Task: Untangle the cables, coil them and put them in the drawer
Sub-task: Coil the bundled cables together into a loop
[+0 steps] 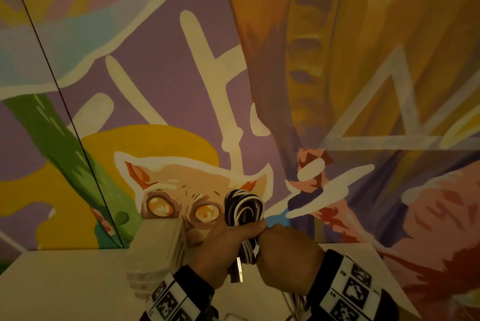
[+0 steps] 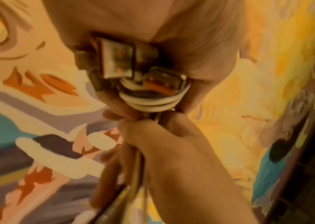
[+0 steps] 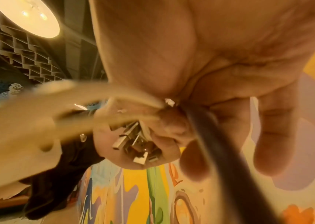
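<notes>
A bundle of black and white cables [image 1: 242, 206] stands looped above both hands, in front of the painted wall. My left hand [image 1: 233, 237] grips the bundle at its middle, thumb across the front. Touching it on the right, my right hand [image 1: 272, 242] is closed round loose strands of the same bundle. Several metal USB plugs [image 1: 237, 272] stick out below the left hand. In the left wrist view, white turns of cable [image 2: 153, 101] wrap the bundle just under the plugs [image 2: 120, 60]. The right wrist view shows a black cable [image 3: 210, 144] and blurred white cables [image 3: 80, 104] running from the right fist.
A white table [image 1: 65, 281] lies under the hands, against a colourful mural wall [image 1: 181, 87]. A pale boxy object [image 1: 158, 253], blurred, stands on the table just left of the hands. Loose cable strands [image 1: 296, 302] hang toward the table's near edge. No drawer is recognisable.
</notes>
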